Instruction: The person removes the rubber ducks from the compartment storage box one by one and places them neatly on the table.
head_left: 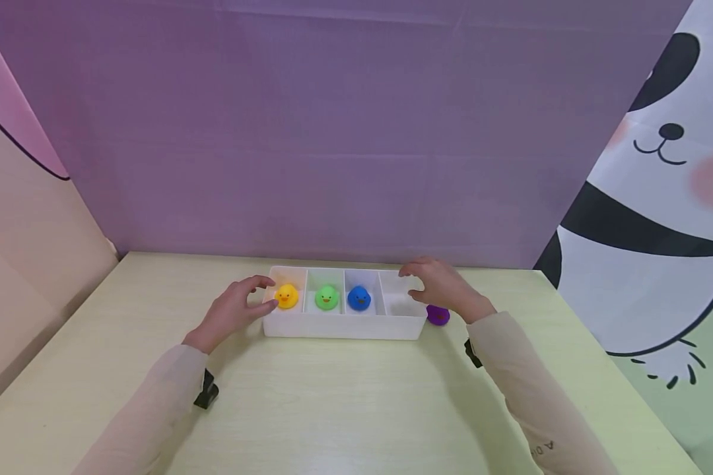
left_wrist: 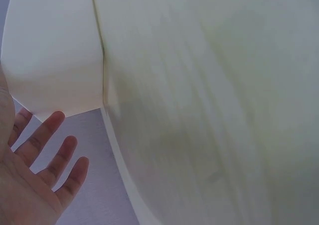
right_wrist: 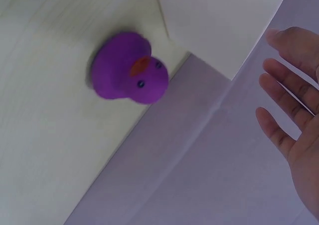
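A white divided box (head_left: 341, 326) stands on the table. From left to right, its compartments hold a yellow rubber duck (head_left: 286, 296), a green one (head_left: 327, 297) and a blue one (head_left: 359, 299). By the box's left end is my left hand (head_left: 232, 309), thumb and fingers spread apart near the yellow duck; whether it touches the rim I cannot tell. My right hand (head_left: 442, 285) hovers at the rightmost compartment, its fingers loosely bent and holding nothing. Outside the box's right end sits a purple rubber duck (right_wrist: 122, 68), partly hidden by that hand in the head view.
The pale wooden table (head_left: 333, 402) reaches back to a purple cloth backdrop (head_left: 344, 145). A panda picture (head_left: 659, 218) covers the wall at the right, and a pinkish panel (head_left: 30, 264) stands on the left. A black strap piece (head_left: 206, 389) shows at the left wrist.
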Motion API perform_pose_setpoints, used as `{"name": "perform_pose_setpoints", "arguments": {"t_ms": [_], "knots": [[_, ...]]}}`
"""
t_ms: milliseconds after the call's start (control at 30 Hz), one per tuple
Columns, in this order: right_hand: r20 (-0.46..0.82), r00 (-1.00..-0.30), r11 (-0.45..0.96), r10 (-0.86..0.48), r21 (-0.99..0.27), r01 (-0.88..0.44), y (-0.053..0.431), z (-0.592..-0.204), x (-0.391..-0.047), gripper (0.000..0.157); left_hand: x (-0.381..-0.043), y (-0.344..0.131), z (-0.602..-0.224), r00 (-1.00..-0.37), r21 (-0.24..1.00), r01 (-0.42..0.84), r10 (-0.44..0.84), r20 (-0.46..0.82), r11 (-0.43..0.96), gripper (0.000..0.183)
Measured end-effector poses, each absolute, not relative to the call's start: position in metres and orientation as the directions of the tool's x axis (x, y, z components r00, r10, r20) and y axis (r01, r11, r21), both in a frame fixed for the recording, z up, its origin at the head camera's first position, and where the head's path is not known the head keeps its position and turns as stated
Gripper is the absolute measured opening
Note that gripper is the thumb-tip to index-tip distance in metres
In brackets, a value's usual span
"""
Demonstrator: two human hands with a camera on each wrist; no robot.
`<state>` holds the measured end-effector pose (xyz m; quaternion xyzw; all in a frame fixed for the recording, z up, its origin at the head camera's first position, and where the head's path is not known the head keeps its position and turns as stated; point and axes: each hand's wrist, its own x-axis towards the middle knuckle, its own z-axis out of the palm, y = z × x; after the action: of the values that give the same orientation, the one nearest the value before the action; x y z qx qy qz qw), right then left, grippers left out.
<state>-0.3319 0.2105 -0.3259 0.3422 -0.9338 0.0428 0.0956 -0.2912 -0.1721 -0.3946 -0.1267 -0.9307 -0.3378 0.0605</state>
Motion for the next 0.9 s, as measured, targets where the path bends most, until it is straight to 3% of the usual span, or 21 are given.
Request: {"name": "perform_pose_setpoints", "arguments": {"t_ms": [500, 900], "knots": [[0.247, -0.660, 0.682, -0.709, 0.005, -0.731, 0.177, -0.335, -0.339, 0.031, -0.292, -0.172, -0.396, -0.953, 0.582, 0.298, 0.201, 0.227, 0.756, 0.044], [0.174, -0.695, 0.704, -0.698, -0.012, -0.710, 0.153, -0.342, -0.342, 0.033, -0.292, -0.172, -0.395, -0.944, 0.544, 0.319, 0.210, 0.254, 0.776, 0.044]]}}
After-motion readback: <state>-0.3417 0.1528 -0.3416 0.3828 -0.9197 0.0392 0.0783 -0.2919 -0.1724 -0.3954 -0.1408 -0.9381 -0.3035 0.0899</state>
